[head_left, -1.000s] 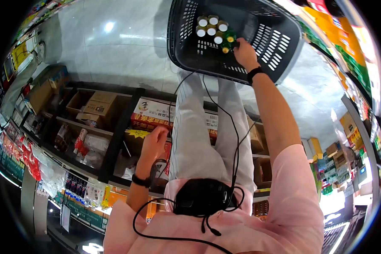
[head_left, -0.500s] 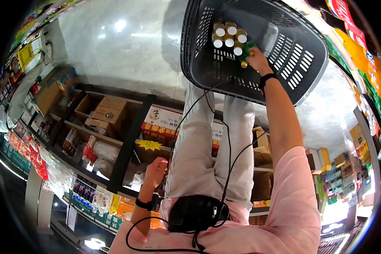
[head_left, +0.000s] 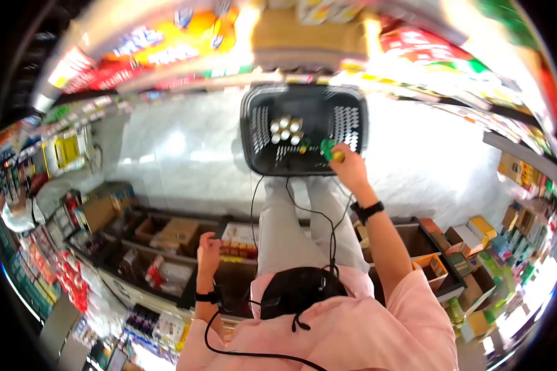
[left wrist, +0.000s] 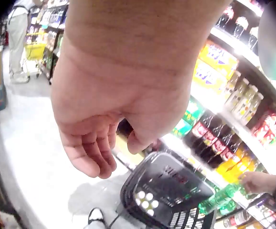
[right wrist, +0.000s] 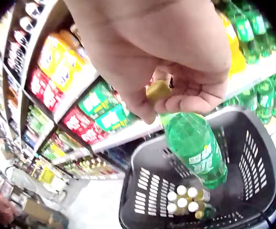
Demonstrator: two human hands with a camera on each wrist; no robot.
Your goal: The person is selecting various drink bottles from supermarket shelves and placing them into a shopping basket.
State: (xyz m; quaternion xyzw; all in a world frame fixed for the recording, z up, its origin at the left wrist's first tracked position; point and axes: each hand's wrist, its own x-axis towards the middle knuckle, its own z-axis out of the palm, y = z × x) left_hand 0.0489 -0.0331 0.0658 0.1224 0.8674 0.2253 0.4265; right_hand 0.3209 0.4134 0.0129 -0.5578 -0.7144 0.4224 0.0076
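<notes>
Stocked shelves (right wrist: 115,143) rose beyond the pale floor (head_left: 179,164). From my distant seat, I had the right hand (right wrist: 169,62) pinching a green bottle (right wrist: 195,148) by its neck, tilted above the basket (right wrist: 266,143), which held white-capped bottles (right wrist: 182,201). The left hand (left wrist: 121,105) hung loosely curled, holding nothing.

Basket (head_left: 317,111): room right, white-capped bottles (head_left: 284,133) block left.
</notes>
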